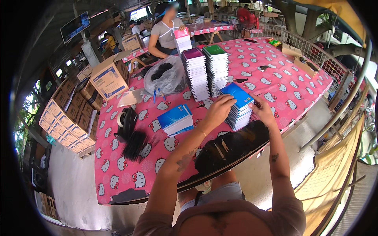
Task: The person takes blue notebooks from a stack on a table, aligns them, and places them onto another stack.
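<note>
Left hand [219, 110] laid flat, fingers curled over the near edge of the blue-covered notebook stack [238, 107]; right hand [263, 111] pressed against the stack's far side, fingers closed on it. The stack is set on the pink patterned tablecloth [283, 84], near the table's front edge. Squaring-up of the pile is judged to be in hand. An even two-handed grip is called for next, spines kept aligned. A smaller blue pile [175, 119] is seen to the left.
</note>
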The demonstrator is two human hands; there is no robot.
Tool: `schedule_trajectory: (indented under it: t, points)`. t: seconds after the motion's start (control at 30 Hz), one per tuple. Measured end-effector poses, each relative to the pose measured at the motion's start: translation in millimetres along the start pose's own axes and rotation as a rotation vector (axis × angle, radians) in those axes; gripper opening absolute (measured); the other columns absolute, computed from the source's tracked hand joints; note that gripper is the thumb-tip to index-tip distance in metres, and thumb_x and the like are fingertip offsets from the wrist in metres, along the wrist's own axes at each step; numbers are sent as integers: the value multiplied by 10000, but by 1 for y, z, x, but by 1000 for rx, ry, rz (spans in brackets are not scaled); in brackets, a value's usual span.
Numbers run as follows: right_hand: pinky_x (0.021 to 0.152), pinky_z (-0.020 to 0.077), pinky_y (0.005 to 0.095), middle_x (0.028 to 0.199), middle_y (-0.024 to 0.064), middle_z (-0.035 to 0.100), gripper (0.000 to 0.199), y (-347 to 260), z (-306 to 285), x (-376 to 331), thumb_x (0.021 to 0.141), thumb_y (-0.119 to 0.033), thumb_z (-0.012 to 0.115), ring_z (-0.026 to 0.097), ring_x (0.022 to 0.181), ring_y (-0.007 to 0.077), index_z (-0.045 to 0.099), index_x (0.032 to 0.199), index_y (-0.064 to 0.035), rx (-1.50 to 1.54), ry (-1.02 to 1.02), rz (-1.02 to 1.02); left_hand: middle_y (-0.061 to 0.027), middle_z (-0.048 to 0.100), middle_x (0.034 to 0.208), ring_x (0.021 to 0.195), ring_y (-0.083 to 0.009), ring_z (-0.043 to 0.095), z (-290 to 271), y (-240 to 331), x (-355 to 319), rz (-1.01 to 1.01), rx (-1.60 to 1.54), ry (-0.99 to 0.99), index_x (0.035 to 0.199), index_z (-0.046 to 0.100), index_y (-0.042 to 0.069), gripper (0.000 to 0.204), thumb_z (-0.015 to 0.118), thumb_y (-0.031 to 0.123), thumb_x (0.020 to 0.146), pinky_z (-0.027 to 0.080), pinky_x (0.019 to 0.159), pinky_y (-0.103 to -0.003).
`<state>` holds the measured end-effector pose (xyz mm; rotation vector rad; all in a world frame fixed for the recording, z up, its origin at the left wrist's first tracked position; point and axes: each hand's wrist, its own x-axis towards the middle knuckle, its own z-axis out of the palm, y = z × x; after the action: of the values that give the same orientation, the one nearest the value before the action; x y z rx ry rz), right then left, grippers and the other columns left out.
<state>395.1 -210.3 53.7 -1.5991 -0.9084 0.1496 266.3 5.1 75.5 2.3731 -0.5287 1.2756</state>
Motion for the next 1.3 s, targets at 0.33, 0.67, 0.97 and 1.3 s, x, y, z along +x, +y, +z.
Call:
schedule_trajectory:
  t: [0.33,0.67,0.97,1.3]
  points:
    - [1040,416,339,1363,180,571,553,-9,-4,-24,940,-171,685,537,1227,201,493,1411,48,-27,197,-110,-162,672,1169,1053,-356,650,-21,15,-16,-135,-14,84,1101,692,19,266,649,-10,840,538,926,-425]
    - [1051,398,376,1253,172,609,310,-106,81,-91,912,-88,638,557,1202,276,631,1205,12,110,148,-403,-177,683,1025,922,-372,653,-170,5,-118,-481,462,-224,1084,657,-40,231,662,62,877,532,812,-466]
    - [946,447,287,1210,80,563,667,-9,218,-118,816,3,764,553,1121,166,443,1398,-54,478,-260,7,-161,583,1166,1126,-348,569,-130,99,-171,-340,454,-244,1194,645,83,326,629,30,873,460,946,-474]
    - [810,486,261,993,49,666,255,0,221,-128,856,-23,734,608,898,112,643,1095,-35,333,-308,55,-203,484,1297,1203,-367,530,-113,118,-214,-749,100,70,1314,579,86,496,497,-93,859,462,998,-411]
